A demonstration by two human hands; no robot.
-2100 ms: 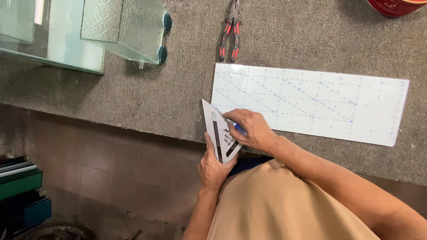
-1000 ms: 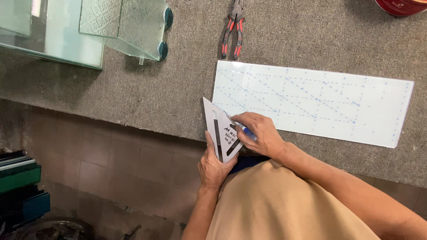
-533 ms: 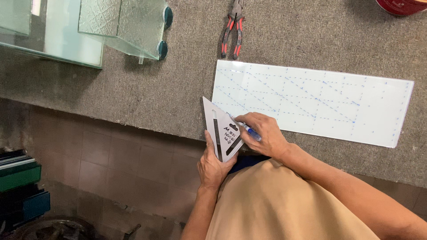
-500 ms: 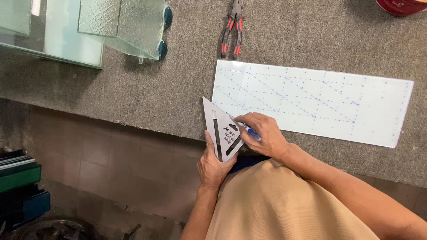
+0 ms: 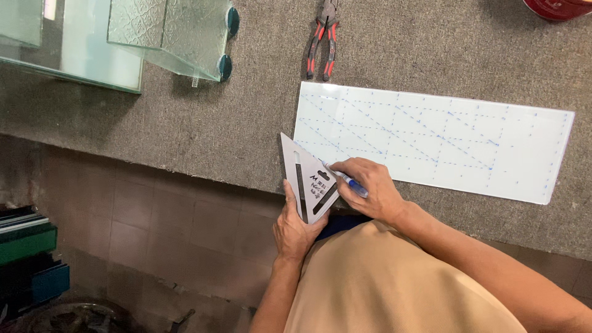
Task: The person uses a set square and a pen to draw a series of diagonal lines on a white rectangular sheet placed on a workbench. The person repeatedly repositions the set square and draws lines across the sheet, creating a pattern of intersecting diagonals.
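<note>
Right now your left hand grips a triangular set square from below, thumb up along its left edge and fingers curled behind the lower corner. It is a thin, pale grey-white triangle with a long dark slot running down its middle, a shorter slanted slot to the right, and some small dark markings between them. Its long axis runs from the sharp tip at the upper left down to the blunt corner in your palm, so the tip points up and slightly left, toward the near left corner of the white sheet. You hold it at the front edge of the grey carpeted bench, its tip just reaching that corner of the sheet.

Your right hand is closed around a blue pen, whose tip rests on the set square's right edge. That hand lies on the bench just beside the sheet's near edge.

The sheet is a long white rectangle lying flat, its long side running left to right, crossed by blue dashed lines, some straight and some diagonal.

Beyond it lie red-handled pliers, handles toward you. At far left stand pieces of textured green-tinted glass.
</note>
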